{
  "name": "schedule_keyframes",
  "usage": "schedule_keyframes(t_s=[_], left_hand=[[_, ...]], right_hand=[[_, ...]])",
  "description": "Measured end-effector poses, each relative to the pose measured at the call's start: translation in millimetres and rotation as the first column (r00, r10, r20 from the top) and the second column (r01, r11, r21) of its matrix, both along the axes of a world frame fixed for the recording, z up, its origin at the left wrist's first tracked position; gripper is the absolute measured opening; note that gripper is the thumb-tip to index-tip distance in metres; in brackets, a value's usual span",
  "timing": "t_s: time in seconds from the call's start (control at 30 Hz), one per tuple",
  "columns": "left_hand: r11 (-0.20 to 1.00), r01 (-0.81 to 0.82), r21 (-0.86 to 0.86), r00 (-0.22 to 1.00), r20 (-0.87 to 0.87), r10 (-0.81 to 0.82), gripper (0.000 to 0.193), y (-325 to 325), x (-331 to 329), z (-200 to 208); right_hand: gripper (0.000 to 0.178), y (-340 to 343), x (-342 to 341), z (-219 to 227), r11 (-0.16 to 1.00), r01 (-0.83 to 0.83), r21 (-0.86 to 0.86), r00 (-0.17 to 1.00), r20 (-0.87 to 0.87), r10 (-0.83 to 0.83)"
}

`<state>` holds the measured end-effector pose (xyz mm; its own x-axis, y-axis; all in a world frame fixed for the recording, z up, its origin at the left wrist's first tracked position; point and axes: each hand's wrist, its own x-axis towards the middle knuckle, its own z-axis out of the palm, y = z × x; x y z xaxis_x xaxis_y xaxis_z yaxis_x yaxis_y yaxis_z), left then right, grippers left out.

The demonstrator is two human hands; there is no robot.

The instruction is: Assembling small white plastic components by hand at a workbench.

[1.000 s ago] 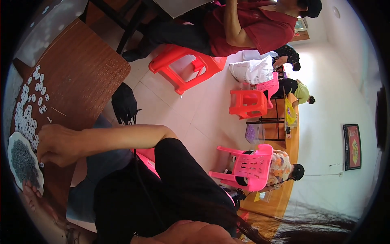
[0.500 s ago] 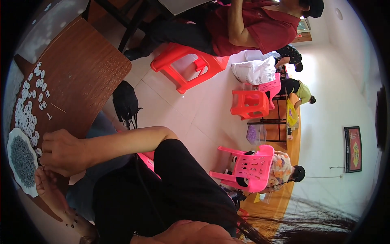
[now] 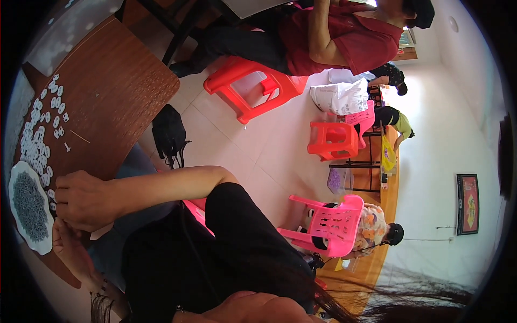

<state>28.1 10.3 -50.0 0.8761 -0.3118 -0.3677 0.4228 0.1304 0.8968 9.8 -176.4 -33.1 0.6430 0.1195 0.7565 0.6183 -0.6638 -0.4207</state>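
My right hand [image 3: 86,202] reaches in along the bare forearm at the table's edge, back of the hand showing and fingers curled down. Just below it in the picture is my left hand [image 3: 69,243], a dark beaded bracelet at its wrist. Its bent fingers meet the right fingertips; whatever they pinch is hidden. Next to both hands lies a white wavy-rimmed plate [image 3: 47,240] heaped with small grey metal pieces [image 3: 29,207], seemingly screws. Many small white oval pieces with holes [image 3: 35,145] are spread on the brown table [image 3: 116,81] beyond the plate.
A thin stick [image 3: 79,136] and a small white T-shaped piece [image 3: 67,146] lie near the ovals. A black bag [image 3: 168,132] is beside the table. A person in a red shirt [image 3: 344,46] sits on a red stool [image 3: 250,89]. Further off are a pink chair [image 3: 336,226] and other seated people.
My left hand has drawn away from the plate's rim, its fingers now tucked closer under the right hand. The whole view has shifted slightly.
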Motion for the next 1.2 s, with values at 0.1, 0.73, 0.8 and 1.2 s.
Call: schedule_keyframes(t_s=[0.1,0.73,0.8,1.2], left_hand=[[0.992,0.072,-0.104,0.997,0.041,-0.068,0.021,8.8,4.7,-4.4],[0.997,-0.054,0.054,0.998,-0.011,0.055,0.019,-19.7,-20.3,31.6],[0.996,-0.083,-0.008,0.992,-0.093,0.082,0.016,-21.5,-26.0,36.5],[0.984,-0.134,-0.114,0.99,-0.055,0.128,0.016,-16.4,-30.0,40.3]], right_hand=[[0.018,-2.6,-2.4,0.9,0.999,-0.018,0.037,1.0,-0.021,0.019],[0.013,-14.7,-11.1,24.1,0.947,-0.14,0.29,0.836,-0.477,0.27],[0.015,-13.6,-14.5,22.2,0.909,-0.087,0.408,0.741,-0.584,0.333],[0.015,-3.8,-18.8,25.0,0.626,0.212,0.75,0.51,-0.632,0.584]])
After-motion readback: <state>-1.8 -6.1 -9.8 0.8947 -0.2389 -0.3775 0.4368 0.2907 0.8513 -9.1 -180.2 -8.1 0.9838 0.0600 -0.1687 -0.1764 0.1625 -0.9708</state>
